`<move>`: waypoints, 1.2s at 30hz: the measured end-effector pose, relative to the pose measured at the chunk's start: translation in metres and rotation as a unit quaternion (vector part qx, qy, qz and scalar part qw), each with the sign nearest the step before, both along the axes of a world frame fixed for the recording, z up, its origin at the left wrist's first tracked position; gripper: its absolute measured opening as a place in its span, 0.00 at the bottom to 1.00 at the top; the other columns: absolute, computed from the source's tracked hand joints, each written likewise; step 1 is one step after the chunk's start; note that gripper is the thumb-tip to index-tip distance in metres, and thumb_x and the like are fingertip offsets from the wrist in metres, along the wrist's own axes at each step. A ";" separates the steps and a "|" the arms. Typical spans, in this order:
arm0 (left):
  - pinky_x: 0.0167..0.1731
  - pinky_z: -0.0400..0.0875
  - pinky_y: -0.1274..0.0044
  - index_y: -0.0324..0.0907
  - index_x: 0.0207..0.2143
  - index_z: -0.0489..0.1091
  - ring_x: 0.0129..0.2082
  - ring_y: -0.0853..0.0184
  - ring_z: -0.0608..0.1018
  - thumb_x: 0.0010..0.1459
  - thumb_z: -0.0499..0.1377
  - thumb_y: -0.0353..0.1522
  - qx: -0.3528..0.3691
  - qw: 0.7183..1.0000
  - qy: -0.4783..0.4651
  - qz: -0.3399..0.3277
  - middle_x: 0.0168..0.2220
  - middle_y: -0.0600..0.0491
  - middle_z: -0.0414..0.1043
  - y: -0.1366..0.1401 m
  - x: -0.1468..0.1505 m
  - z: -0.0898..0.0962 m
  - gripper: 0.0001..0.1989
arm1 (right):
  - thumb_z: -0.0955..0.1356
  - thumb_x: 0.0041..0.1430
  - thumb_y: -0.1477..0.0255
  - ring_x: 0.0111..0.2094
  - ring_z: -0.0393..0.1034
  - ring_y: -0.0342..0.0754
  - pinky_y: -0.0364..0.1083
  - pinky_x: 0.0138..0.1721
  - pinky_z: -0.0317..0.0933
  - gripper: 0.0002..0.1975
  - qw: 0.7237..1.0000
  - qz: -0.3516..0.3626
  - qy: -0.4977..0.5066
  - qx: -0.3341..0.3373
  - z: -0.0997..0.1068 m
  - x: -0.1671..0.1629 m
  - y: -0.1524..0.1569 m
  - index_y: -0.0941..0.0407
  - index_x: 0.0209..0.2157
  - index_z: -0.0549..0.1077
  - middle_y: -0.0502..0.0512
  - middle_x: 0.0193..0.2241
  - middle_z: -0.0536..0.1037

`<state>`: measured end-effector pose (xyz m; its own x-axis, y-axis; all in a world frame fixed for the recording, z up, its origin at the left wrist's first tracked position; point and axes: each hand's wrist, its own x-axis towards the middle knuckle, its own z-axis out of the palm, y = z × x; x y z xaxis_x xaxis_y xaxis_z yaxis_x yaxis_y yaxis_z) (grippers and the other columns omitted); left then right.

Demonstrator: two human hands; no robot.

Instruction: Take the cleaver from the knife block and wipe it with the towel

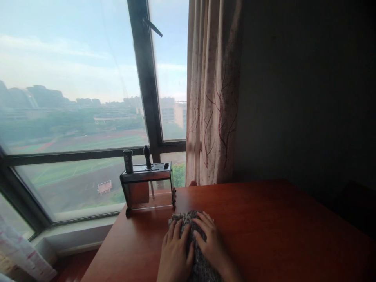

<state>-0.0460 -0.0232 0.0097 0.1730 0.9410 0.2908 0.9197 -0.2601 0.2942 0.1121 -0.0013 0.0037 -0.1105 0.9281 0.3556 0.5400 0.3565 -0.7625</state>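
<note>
Item 1, nearest me: my left hand (175,254), flat and palm down, fingers spread, pressing on the left side of a grey speckled cloth (192,235); not clenched, nothing pinched that I can see.

Item 2: my right hand (210,243), likewise flat on the cloth's right side, fingers pointing toward the window; the two hands lie just beside each other, the cloth between and under them; neither closes round it.

Item 3: the cloth itself, knitted or towel-like, bunched on the near middle of the red-brown table (264,219); its far edge lies just short of the rack; its near end runs out of view under my wrists.

Handling note, my judgement: the step looks like smoothing or pressing the cloth flat; I would keep both palms level, push outward from the middle with even weight, and stop short of the rack, which looks light enough to be knocked toward the table's far edge.

Item 4, container: a knife rack (147,188) with clear panels and a dark frame, standing upright at the table's far left corner; two dark handles rise from its top slots, a squat one (127,160) at left, a slimmer one (147,156) beside it; one broad blade shows faintly through the panel; other slots I cannot tell.

Item 5: patterned curtain (214,98), hanging behind the table.

Item 6, farthest: window (73,98), fields and buildings beyond.
</note>
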 end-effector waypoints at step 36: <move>0.59 0.55 0.58 0.44 0.62 0.55 0.60 0.48 0.63 0.45 0.65 0.37 0.035 0.832 -0.546 0.097 0.58 0.41 0.64 0.097 -0.175 0.116 0.41 | 0.69 0.51 0.65 0.63 0.51 0.58 0.55 0.62 0.47 0.42 0.982 0.112 0.146 -0.040 0.108 -0.096 0.095 0.54 0.65 0.49 0.60 0.63 0.58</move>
<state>-0.2211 0.0741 0.1254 -0.3829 0.8943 0.2314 0.1411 -0.1910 0.9714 0.0157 0.0939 0.1121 -0.2203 0.9183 0.3288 0.2091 0.3737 -0.9037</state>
